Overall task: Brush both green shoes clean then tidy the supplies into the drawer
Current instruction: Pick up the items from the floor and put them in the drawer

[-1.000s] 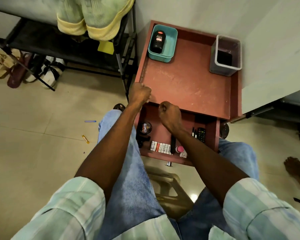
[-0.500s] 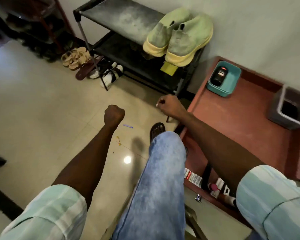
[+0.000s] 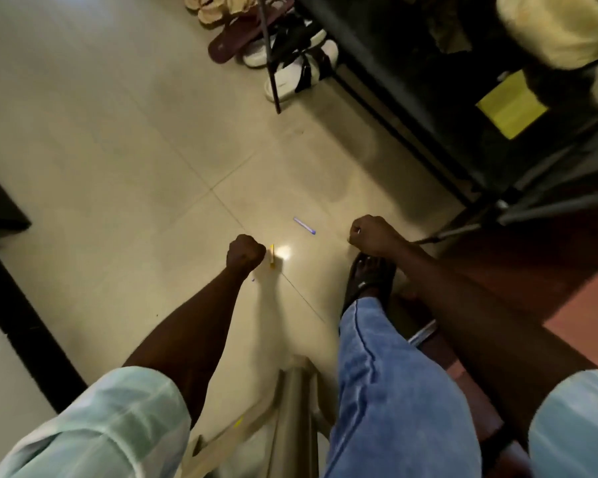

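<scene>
Green shoes (image 3: 560,32) sit at the top right corner of our view, blurred and cut off by the edge, resting on the upper level of the black shoe rack (image 3: 411,108); we see only a pale yellow-green sole and part of the upper, and we cannot tell how the pair lies beyond that. Our left hand (image 3: 245,254) is held out over the tiled floor (image 3: 101,150) with its fingers curled into a fist and nothing in it. Our right hand (image 3: 372,235) is also balled up, holding nothing that we can make out, poised above our right foot in a dark sandal (image 3: 368,281). Just beside the left fist a small yellow scrap (image 3: 272,257) lies on the tile next to a bright glare spot, and a little farther off, between the two hands, lies a short purple stick (image 3: 304,225). A yellow-green cloth (image 3: 511,106) lies on the rack's lower level. Under and beside the rack's left leg are white sandals (image 3: 297,72), a maroon slipper (image 3: 239,43) and tan sandals (image 3: 218,8). The reddish table (image 3: 573,298) shows only as an edge at the right, and the drawer itself is not clear to us. A beige stool (image 3: 290,408) is beneath our blue jeans (image 3: 394,391).
</scene>
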